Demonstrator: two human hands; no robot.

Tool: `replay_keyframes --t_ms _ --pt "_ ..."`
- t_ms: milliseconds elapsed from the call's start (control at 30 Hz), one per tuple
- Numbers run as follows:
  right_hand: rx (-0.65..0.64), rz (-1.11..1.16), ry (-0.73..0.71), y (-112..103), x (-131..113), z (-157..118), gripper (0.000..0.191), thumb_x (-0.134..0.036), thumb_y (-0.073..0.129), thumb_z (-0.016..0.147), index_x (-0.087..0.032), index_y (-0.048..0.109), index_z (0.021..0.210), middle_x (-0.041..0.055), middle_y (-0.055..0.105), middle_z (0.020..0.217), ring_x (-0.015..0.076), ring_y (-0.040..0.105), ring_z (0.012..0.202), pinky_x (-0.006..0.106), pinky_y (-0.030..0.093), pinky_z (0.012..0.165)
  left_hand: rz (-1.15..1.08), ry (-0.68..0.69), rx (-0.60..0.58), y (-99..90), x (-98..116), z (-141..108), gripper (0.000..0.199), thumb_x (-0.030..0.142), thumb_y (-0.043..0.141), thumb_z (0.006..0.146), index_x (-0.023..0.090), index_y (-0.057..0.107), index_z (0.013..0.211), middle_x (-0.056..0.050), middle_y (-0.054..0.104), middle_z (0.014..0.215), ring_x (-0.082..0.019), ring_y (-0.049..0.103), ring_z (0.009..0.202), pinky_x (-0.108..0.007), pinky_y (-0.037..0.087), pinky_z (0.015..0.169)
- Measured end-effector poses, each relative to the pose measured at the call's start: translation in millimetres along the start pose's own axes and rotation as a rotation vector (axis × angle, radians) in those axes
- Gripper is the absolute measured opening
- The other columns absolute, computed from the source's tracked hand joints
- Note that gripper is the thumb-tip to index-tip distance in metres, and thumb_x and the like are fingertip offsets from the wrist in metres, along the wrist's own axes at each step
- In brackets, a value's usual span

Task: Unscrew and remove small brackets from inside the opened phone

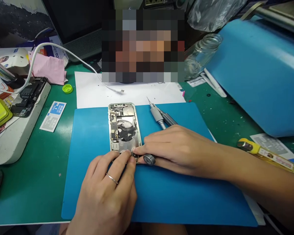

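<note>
An opened smartphone (125,127) lies on the blue mat with its circuit board and inner metal plate showing. My left hand (107,189), with a ring on one finger, has its fingertips pressed together at the phone's lower end. From the right, my right hand (178,151) brings its fingertips to the same lower corner. A round grey ridged cap (149,159), which looks like a screwdriver's end, sticks out between its fingers. The small part under the fingertips is mostly hidden. Beyond my right hand lie a silver screwdriver (157,115) and a darker grey pen-like tool (168,118).
Under the phone is a blue mat (98,130), with white paper (88,91) behind it. A white cable (71,52) arches across the left. A yellow cutter (264,155) lies right, near my forearm. A glass jar (201,55) and another person (143,49) are at the back.
</note>
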State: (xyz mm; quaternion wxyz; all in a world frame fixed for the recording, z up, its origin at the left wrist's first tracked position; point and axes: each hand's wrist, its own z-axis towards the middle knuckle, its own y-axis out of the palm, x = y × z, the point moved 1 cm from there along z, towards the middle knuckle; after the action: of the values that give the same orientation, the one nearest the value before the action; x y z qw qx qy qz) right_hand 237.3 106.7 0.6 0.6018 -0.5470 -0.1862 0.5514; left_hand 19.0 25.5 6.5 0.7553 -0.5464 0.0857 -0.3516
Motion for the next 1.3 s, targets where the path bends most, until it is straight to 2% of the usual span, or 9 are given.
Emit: replay_keyframes --t_ms 200,333,600,867,1000,1100,1300 --pt "0.045 0.031 0.089 5 -4 3 0.025 -0.021 0.051 0.108 -0.016 0.071 0.095 0.0006 0.07 0.077 0.0123 0.061 0.065 0.026 0.042 0.059 -0.001 -0.001 0.007 0.4 -2 1 0.029 0.008 0.059 0.101 0.01 0.073 0.126 -0.007 0.076 0.131 -0.025 0.064 0.12 -0.04 0.055 0.102" --pt "0.05 0.031 0.1 7 -5 5 0.024 -0.019 0.05 0.108 -0.016 0.071 0.096 0.0005 0.071 0.078 0.0119 0.063 0.067 0.024 0.042 0.061 -0.001 0.01 0.008 1.2 -3 1 0.03 0.007 0.059 0.101 0.009 0.073 0.127 -0.007 0.076 0.132 -0.026 0.065 0.121 -0.042 0.058 0.102" --pt "0.055 -0.156 0.05 8 -8 3 0.023 -0.012 0.048 0.106 -0.014 0.07 0.098 0.0014 0.07 0.078 0.0152 0.064 0.067 0.029 0.036 0.056 -0.021 -0.016 0.021 0.4 0 1 0.028 0.008 0.059 0.1 0.01 0.074 0.123 -0.009 0.076 0.13 -0.027 0.065 0.119 -0.042 0.062 0.099" --pt "0.034 -0.242 0.035 10 -10 3 0.024 -0.007 0.045 0.104 -0.015 0.067 0.098 0.0004 0.067 0.075 0.0156 0.062 0.064 0.03 0.03 0.052 -0.02 -0.008 0.019 0.5 -1 1 0.027 0.007 0.06 0.1 0.009 0.075 0.122 -0.009 0.077 0.129 -0.027 0.065 0.119 -0.043 0.062 0.1" --pt "0.065 -0.252 0.046 2 -6 3 0.025 -0.011 0.044 0.106 -0.017 0.067 0.096 0.0004 0.069 0.078 0.0157 0.065 0.066 0.031 0.036 0.054 -0.02 -0.01 0.004 0.3 0 2 0.029 0.007 0.058 0.1 0.009 0.073 0.125 -0.009 0.076 0.131 -0.027 0.064 0.12 -0.043 0.061 0.099" --pt "0.093 -0.307 0.106 -11 3 0 0.021 -0.017 0.048 0.107 -0.016 0.066 0.097 0.0007 0.071 0.081 0.0152 0.068 0.068 0.029 0.042 0.059 -0.023 -0.019 -0.02 -0.5 1 2 0.03 0.008 0.058 0.101 0.01 0.073 0.127 -0.009 0.075 0.133 -0.027 0.062 0.122 -0.043 0.06 0.101" --pt "0.001 -0.379 0.205 -22 18 -6 0.015 -0.016 0.052 0.102 -0.018 0.065 0.094 0.0009 0.073 0.081 0.0188 0.07 0.068 0.031 0.037 0.056 -0.036 -0.029 -0.029 -1.7 0 2 0.03 0.009 0.059 0.101 0.011 0.074 0.128 -0.008 0.075 0.132 -0.027 0.062 0.121 -0.043 0.06 0.1"
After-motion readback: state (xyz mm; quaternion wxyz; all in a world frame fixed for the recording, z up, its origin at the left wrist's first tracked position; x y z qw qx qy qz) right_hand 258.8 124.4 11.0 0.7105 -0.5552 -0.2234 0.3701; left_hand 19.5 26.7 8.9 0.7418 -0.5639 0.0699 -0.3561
